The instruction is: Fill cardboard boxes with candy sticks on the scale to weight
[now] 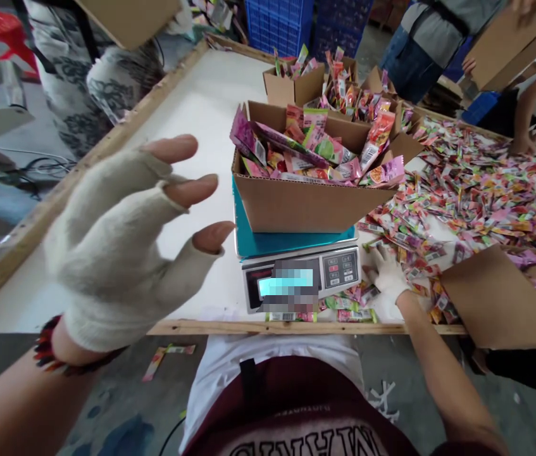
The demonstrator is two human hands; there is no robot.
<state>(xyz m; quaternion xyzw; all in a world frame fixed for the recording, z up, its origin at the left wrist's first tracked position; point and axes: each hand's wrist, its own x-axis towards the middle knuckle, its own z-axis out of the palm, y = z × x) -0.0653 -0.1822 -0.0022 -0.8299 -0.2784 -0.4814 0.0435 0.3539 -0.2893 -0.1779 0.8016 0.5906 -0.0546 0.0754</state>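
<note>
My left hand (130,234), in a cream fingerless glove, hangs in the air left of the carton with its fingers apart and nothing in them. An open cardboard carton (296,206) full of small candy packets (317,142) sits on the blue-green pan (243,234) of a digital scale (341,269). The scale's display is blurred out. My right hand (388,275), gloved too, lies to the right of the scale on loose packets (412,237). Its fingers look spread, and no packet shows in its grasp.
A large pile of packets (495,183) covers the right of the white table (177,114). Filled cartons (291,92) stand behind the scale, and another carton (500,297) at front right. A wooden rim (230,327) edges the table. Other people (431,44) stand around it.
</note>
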